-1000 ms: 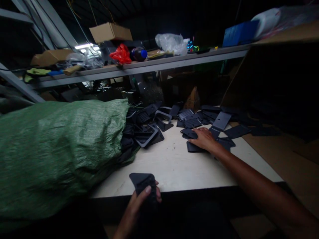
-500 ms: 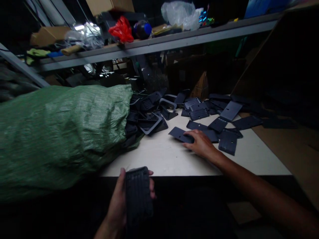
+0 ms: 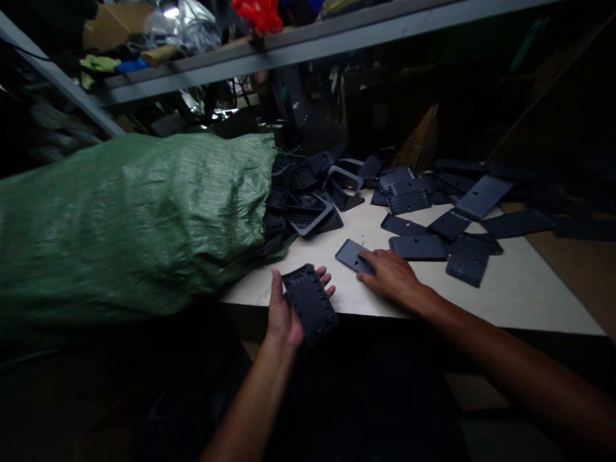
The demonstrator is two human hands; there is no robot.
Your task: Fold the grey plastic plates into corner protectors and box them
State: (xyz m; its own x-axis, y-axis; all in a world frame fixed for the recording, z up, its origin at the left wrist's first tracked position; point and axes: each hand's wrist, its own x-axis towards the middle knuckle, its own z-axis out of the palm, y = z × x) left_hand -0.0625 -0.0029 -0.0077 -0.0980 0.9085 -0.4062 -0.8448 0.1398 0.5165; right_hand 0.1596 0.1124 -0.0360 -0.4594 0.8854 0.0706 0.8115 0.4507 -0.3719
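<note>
On the palm of my left hand (image 3: 283, 317) rests a dark ribbed plastic cover (image 3: 310, 303), its ribbed inner side turned up, at the front edge of the pale tabletop (image 3: 250, 292). My right hand (image 3: 391, 274) grips the near end of a flat dark plastic plate (image 3: 352, 255) that lies on the tabletop; its far end shows smooth with a small hole. Just behind my right hand is another smooth dark plate (image 3: 418, 248). More plates (image 3: 468, 260) lie scattered to the right, some overlapping.
A large green woven sack (image 3: 158, 218) lies on the left, with dark frame-shaped parts (image 3: 312, 215) spilling from its mouth. Ribbed plates (image 3: 404, 189) are heaped at the back. A shelf beam (image 3: 298, 54) crosses above, carrying a red plastic bag (image 3: 260, 14). Cardboard (image 3: 572, 263) borders the right side.
My left hand has risen and moved right, bringing the ribbed cover up to the table edge and tilting it. My right hand stays on the plate. The view has shifted downward.
</note>
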